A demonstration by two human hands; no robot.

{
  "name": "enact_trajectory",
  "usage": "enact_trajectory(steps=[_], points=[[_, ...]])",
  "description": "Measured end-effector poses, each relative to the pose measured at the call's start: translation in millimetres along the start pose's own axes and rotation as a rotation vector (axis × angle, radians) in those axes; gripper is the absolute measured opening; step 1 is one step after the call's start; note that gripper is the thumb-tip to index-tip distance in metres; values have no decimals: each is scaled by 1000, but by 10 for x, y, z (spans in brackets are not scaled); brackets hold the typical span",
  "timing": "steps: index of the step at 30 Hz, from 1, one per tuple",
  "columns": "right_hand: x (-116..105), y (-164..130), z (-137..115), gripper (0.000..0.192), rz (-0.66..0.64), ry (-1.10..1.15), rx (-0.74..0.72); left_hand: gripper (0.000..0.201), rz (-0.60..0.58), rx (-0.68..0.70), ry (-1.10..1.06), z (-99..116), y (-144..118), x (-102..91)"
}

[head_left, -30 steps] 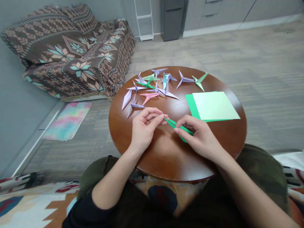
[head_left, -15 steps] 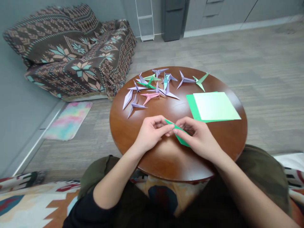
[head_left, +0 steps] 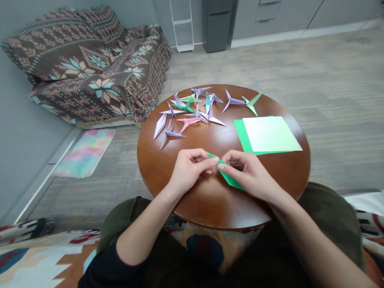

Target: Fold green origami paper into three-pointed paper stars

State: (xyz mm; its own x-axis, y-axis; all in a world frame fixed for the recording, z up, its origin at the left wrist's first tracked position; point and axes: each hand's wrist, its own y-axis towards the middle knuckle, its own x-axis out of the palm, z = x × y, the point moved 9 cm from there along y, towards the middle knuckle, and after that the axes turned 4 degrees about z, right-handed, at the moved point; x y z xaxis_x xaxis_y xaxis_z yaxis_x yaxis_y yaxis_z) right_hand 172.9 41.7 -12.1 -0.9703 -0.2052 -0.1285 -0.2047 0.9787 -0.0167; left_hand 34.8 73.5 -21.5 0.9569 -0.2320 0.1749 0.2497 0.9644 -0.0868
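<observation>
A narrow piece of folded green paper (head_left: 230, 180) slants between my two hands, above the near part of the round brown table (head_left: 207, 204). My left hand (head_left: 189, 168) pinches its upper left end between thumb and fingers. Close beside it, my right hand (head_left: 250, 173) grips the paper with the thumb along the top; part of the sheet is hidden under that thumb and palm. Beyond my hands lie several folded paper cranes, among them a pink one (head_left: 189, 123), a dark green one (head_left: 187, 106) and a lilac one (head_left: 170, 135).
At the table's right side lies a pale green stack of square sheets (head_left: 271, 134) over a darker green sheet (head_left: 243, 136). A light green crane (head_left: 252, 104) sits near the far edge. A covered sofa (head_left: 99, 76) and a pastel mat (head_left: 87, 153) are off to the left.
Both hands have shifted slightly, still pinching the green paper. A little more of its lower right end shows below my right thumb. The view has moved a touch.
</observation>
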Motion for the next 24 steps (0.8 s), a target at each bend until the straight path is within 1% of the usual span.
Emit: enact_trajectory(steps=[7,10,12,13,14,16,18,19,21,24], points=[[4,1,-3,28,-1,-41,-13,29,41,-45,-50,-44,-8,-9],[31,0,50,29,-22,-26,30,36,115,-67,-102,-29,23,-87],[28,1,80,32,-13,-8,60,37,170,-40,-150,26,45,-159],[15,4,80,33,3,0,64,37,176,-25,-174,53,52,-176],[-3,8,72,34,23,8,60,37,156,-26,-190,64,56,-165],[-34,16,41,34,55,26,44,36,57,-65,-178,44,48,-77],[-41,21,22,34,62,42,41,32,-38,-102,-120,3,19,17],[-39,23,18,33,61,51,43,29,-62,-104,-87,-10,6,45],[-45,24,13,32,71,62,44,26,-61,-87,-47,-18,-5,58],[-70,18,-8,30,102,38,22,25,-47,-83,-51,-31,-10,61]])
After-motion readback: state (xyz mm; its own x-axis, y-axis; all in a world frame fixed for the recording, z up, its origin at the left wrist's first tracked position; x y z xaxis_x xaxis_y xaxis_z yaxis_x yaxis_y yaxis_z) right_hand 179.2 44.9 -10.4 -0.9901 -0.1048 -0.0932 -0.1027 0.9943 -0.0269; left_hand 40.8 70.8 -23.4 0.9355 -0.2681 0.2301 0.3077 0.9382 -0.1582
